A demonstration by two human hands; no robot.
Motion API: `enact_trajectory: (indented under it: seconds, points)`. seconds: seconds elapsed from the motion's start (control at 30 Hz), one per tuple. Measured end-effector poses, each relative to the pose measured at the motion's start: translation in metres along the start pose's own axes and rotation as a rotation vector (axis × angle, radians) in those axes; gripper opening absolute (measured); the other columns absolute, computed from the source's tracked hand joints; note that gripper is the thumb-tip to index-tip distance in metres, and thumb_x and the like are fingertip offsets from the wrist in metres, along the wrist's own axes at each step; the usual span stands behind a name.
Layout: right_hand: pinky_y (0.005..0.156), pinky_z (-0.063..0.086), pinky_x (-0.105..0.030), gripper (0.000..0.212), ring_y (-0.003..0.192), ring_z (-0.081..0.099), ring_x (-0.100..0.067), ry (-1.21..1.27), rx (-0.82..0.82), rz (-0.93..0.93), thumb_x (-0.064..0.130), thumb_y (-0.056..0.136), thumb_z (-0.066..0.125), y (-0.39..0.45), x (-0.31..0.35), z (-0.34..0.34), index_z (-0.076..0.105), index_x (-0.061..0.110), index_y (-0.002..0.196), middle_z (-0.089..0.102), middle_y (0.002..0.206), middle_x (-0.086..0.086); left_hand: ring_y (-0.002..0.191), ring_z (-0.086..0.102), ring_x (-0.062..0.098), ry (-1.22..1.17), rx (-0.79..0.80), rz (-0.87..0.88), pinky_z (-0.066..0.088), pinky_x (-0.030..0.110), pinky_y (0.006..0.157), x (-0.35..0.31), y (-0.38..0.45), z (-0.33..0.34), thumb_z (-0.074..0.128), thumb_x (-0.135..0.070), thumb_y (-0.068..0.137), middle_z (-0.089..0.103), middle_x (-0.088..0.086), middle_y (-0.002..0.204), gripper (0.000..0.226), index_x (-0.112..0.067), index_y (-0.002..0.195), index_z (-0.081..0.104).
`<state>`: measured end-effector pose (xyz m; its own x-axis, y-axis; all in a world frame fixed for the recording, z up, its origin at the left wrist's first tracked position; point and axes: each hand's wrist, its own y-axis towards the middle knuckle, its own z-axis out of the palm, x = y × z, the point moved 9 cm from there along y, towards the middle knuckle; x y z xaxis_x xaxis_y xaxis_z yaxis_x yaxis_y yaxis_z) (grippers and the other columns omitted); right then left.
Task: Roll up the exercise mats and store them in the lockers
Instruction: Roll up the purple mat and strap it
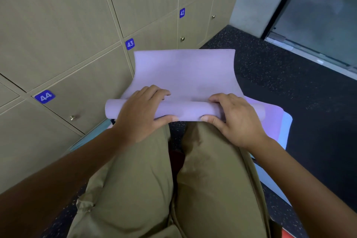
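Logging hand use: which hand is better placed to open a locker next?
Left, probably: the left hand grips the purple mat roll on the side nearest the lockers.

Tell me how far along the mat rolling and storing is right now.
Barely begun. Left hand and right hand grip the first turns of the purple mat; most of it is still unrolled. A light blue mat lies flat beneath. The lockers in view are closed; nothing visibly stored.
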<state>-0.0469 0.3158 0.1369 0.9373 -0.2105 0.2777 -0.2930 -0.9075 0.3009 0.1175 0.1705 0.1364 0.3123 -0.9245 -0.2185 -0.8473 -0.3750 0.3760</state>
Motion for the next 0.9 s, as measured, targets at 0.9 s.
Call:
enact_trajectory:
  seconds: [0.9]
  points:
    - [0.064, 0.035, -0.037, 0.067, 0.066, 0.052, -0.028, -0.354, -0.352, -0.160, 0.060, 0.106, 0.028, 0.010, 0.004, -0.029, 0.063, 0.010, 0.080, 0.057, 0.069, -0.004, 0.044, 0.053, 0.026, 0.246, -0.150, 0.140, 0.036, 0.029, 0.039, -0.034, 0.011, -0.036, 0.038, -0.056, 0.097, 0.052, -0.001, 0.053, 0.053, -0.010, 0.098, 0.063]
